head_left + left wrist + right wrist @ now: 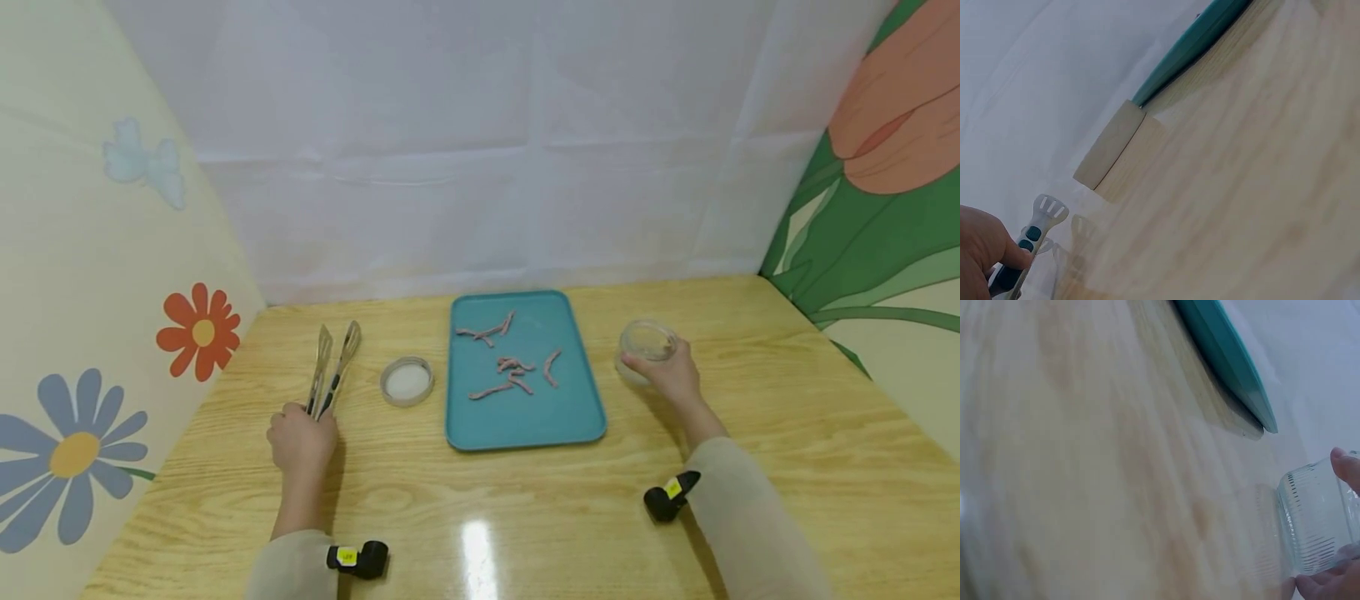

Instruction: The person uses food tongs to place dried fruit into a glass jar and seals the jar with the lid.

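My left hand (302, 439) grips a pair of tongs (335, 367) by the handles, their slotted metal tips spread and pointing away from me. In the left wrist view the thumb presses the dark grip of the tongs (1034, 234). Over on the right, my right hand (672, 377) holds a clear glass jar (637, 343) round its side. The jar (1316, 515) has ribbed glass and stands upright at the table surface. Between the hands lies a teal tray (525, 425) with several pinkish, thin strips (491, 390) scattered on it.
A round lid (407, 382) lies between the tongs and the tray, its pale inside facing up. The wooden table (420, 500) meets a white cloth backdrop (480, 208) behind the tray. Flower-printed panels (90, 333) stand at both sides.
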Motion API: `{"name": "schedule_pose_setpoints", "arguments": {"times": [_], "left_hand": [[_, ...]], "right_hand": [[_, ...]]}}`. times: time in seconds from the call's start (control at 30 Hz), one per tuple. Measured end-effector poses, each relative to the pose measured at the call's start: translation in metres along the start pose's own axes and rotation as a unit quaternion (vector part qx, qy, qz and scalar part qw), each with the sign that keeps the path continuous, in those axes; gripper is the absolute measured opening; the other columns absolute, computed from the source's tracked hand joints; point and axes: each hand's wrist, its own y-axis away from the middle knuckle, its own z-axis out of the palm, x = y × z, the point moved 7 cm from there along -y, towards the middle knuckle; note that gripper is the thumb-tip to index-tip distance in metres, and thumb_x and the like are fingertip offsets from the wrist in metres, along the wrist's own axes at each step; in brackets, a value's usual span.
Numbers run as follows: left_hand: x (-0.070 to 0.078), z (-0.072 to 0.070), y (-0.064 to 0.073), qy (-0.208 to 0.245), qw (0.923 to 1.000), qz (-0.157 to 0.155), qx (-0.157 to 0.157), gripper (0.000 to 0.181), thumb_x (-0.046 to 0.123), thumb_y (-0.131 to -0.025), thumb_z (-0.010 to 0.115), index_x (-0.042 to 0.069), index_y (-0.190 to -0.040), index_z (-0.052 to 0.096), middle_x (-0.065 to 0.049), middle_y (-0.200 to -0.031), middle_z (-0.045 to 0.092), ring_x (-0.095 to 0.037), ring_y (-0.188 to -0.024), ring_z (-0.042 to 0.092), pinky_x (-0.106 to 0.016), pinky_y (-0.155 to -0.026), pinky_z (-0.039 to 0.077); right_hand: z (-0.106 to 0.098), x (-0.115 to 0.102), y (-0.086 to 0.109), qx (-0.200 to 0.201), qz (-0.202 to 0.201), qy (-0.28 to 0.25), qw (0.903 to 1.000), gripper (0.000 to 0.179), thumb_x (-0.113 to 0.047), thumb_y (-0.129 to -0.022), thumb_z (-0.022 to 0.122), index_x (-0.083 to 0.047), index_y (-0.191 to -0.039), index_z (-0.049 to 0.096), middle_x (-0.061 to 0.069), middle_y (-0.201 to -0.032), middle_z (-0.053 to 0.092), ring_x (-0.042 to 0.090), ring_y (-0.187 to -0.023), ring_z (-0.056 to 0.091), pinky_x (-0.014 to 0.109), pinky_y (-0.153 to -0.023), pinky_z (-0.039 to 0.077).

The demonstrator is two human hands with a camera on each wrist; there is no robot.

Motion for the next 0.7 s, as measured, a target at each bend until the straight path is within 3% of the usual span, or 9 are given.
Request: {"name": "schedule_pose_setpoints", "arguments": {"times": [0.3,0.53,0.7], "left_hand": [[0.006,-0.002,0.000,0.021,0.9994,0.022,0.015,0.037,0.018,-0.080,0.051,-0.013,-0.099,0.046,-0.028,-0.090,0.042,-0.045,-0.088,0.039,-0.052,-0.065,0.034],[0.021,-0.010,0.004,0.048,0.9946,0.083,0.041,0.032,0.016,-0.080,0.056,-0.013,-0.093,0.050,-0.027,-0.084,0.046,-0.041,-0.080,0.044,-0.049,-0.061,0.035],[0.032,-0.015,0.009,0.043,0.9919,0.113,0.040,0.032,0.016,-0.081,0.055,-0.013,-0.094,0.051,-0.027,-0.084,0.047,-0.041,-0.080,0.044,-0.048,-0.060,0.034]], "right_hand": [[0.001,-0.002,-0.001,-0.014,-0.002,-0.009,0.9999,0.100,-0.039,-0.068,0.071,0.005,-0.134,0.009,0.029,-0.130,0.023,0.041,-0.118,0.024,0.047,-0.093,0.023],[0.000,-0.004,0.000,-0.016,-0.008,-0.008,0.9998,0.099,-0.037,-0.069,0.070,0.006,-0.133,0.009,0.030,-0.131,0.022,0.041,-0.118,0.023,0.047,-0.094,0.022],[0.001,-0.003,0.003,-0.026,-0.004,-0.016,0.9995,0.101,-0.039,-0.070,0.069,0.005,-0.134,0.006,0.030,-0.132,0.019,0.041,-0.119,0.021,0.047,-0.093,0.023]]}}
